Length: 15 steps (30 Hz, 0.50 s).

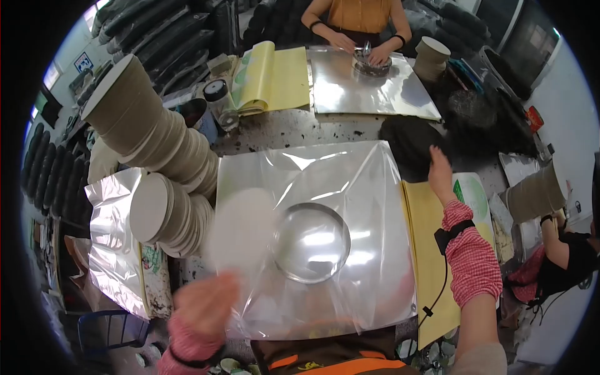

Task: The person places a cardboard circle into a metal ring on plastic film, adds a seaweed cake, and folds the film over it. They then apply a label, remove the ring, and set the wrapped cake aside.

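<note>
My left hand [206,303], smeared by motion, grips the lower edge of a round pale grey disc [242,228]. That disc is tilted up over the left part of a shiny, clear-looking sheet [375,300]. A thin metal ring [345,225] lies on the sheet, right of the disc, with the sheet's glossy surface showing inside it. My right hand [441,176] is held out past the sheet's right edge, fingers stretched and nothing in them. It overlaps the edge of a dark, matted pile [409,147] in this view.
Leaning stacks of grey discs [178,147] stand at the left, beside a crinkled silvery sheet [115,237]. A lidded jar [220,103] and yellow sheets [290,78] are farther back. Across the table a person presses a round mould [373,65]; another person [569,256] works at the right.
</note>
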Motion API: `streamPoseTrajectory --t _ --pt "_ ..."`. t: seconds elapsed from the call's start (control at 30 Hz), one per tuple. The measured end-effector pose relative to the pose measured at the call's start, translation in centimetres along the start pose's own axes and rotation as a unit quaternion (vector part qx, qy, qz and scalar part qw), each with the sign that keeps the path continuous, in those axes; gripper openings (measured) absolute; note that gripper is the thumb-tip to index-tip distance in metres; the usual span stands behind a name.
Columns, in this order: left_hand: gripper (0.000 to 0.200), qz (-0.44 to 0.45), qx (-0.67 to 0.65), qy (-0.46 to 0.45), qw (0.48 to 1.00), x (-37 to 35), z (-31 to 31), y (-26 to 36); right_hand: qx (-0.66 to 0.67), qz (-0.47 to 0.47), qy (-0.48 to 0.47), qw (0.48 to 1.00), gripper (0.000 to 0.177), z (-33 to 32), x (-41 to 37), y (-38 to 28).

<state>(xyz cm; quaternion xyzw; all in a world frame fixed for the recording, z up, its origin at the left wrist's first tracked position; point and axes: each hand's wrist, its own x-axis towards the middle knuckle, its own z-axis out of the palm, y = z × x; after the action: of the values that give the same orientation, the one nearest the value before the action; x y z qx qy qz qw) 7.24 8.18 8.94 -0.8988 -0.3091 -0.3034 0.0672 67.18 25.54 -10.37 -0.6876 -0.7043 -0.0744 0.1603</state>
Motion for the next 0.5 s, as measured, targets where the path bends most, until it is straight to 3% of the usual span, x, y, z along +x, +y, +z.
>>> streamPoseTrajectory --t 0.07,0.1,0.13,0.2,0.23,0.27,0.3,0.33,0.4,0.5 --pt "0.023 0.073 -0.070 -0.052 0.993 2.3 5.4 1.9 0.104 0.052 0.176 0.978 0.055 -4.7 0.6 -4.5" --pt "0.023 0.097 -0.076 -0.055 0.991 1.7 9.0 1.7 0.131 0.030 0.230 0.964 0.046 -6.9 0.1 -7.1" --pt "0.023 0.095 -0.072 -0.050 0.992 0.8 10.9 1.4 0.131 0.024 0.232 0.964 0.046 -7.6 -0.7 -8.3" --pt "0.037 -0.072 -0.222 -0.290 0.928 -1.3 12.8 1.0 0.329 0.088 0.211 0.916 0.038 -7.8 -2.4 -10.5" --pt "0.046 -0.026 -0.148 -0.275 0.950 1.0 12.4 1.3 0.332 0.092 0.203 0.917 0.038 -8.3 -2.8 -12.2" --pt "0.055 0.020 -0.075 -0.259 0.963 4.0 12.4 1.3 0.495 0.096 0.179 0.845 0.038 -9.1 -3.3 -14.2" --pt "0.063 0.021 -0.056 -0.308 0.950 4.6 14.2 0.6 0.641 0.096 0.153 0.746 0.038 -9.2 -3.5 -15.9" --pt "0.071 0.025 -0.035 -0.353 0.935 4.3 16.5 -0.1 0.755 0.157 0.133 0.623 0.038 -8.8 -3.5 -17.3" --pt "0.072 0.021 -0.038 -0.369 0.929 3.5 19.8 -0.6 0.823 0.212 0.093 0.519 0.039 -9.9 -3.4 -20.0" --pt "0.073 0.013 -0.047 -0.420 0.906 2.9 21.8 -0.5 0.836 0.227 0.042 0.498 0.037 -10.7 -4.6 -21.7"
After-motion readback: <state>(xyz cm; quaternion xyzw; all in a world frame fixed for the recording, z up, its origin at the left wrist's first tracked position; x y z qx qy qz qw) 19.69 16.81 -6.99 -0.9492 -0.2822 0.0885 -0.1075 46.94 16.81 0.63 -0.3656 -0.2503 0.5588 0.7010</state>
